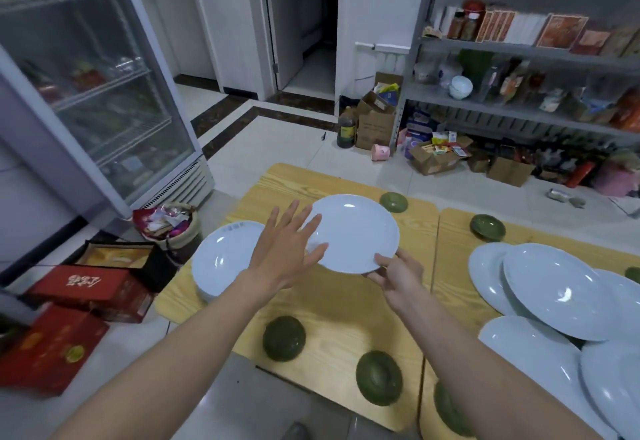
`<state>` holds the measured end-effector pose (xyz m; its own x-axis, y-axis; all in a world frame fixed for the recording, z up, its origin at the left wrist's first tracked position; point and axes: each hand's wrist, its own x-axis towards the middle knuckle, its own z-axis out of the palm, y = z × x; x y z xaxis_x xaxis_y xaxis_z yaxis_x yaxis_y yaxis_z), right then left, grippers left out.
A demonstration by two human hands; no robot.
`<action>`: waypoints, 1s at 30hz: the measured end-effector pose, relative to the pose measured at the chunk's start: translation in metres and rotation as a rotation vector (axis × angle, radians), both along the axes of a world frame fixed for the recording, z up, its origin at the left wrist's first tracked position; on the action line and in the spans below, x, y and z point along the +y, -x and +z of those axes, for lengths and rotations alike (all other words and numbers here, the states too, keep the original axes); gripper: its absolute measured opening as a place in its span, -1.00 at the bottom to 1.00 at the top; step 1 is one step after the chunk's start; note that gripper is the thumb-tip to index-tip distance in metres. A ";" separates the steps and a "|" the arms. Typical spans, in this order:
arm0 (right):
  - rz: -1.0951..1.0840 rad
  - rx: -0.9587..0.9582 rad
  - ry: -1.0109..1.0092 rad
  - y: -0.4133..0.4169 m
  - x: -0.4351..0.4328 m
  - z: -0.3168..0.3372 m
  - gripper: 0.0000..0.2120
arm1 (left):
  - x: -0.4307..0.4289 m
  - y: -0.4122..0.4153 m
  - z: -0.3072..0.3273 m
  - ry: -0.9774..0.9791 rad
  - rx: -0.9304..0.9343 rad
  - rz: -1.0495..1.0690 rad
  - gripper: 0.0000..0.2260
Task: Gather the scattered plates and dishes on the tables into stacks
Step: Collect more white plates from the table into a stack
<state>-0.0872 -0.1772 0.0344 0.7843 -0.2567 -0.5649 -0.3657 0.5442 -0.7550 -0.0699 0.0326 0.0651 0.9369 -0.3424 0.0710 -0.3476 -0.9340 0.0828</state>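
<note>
White plate (356, 232) hangs over the surface (332, 304), rim pinched by the right hand (394, 275), left hand (284, 252) spread open at its edge. One stack (221, 259) sits left, five loose plates (554, 290) right, six green bowls (284, 337) around.

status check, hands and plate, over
Right hand pinches white plate at near rim, off the table. Left hand open, over its left edge. Plate stack to its left, nothing else between.

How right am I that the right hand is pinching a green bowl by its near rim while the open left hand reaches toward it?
One thing is off: the head view shows the right hand pinching a white plate by its near rim, not a green bowl. The open left hand does reach toward it.
</note>
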 end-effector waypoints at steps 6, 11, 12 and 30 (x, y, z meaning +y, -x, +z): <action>0.081 0.028 -0.012 -0.013 0.090 -0.010 -0.54 | 0.067 -0.007 -0.005 -0.030 -0.016 0.038 -0.20; 0.128 0.093 0.037 -0.016 0.147 -0.028 -0.44 | 0.112 -0.009 -0.017 -0.063 -0.021 0.071 -0.21; 0.139 0.107 0.050 -0.015 0.155 -0.031 -0.43 | 0.119 -0.009 -0.019 -0.061 -0.022 0.075 -0.21; 0.272 0.244 0.536 -0.033 0.207 -0.062 -0.56 | 0.167 -0.019 -0.049 0.062 -0.022 0.051 -0.48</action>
<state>-0.0547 0.0296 -0.0275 0.7266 -0.3625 -0.5836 -0.6325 -0.0214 -0.7742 -0.0510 0.2000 0.0165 0.9510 -0.2883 0.1117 -0.3018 -0.9439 0.1338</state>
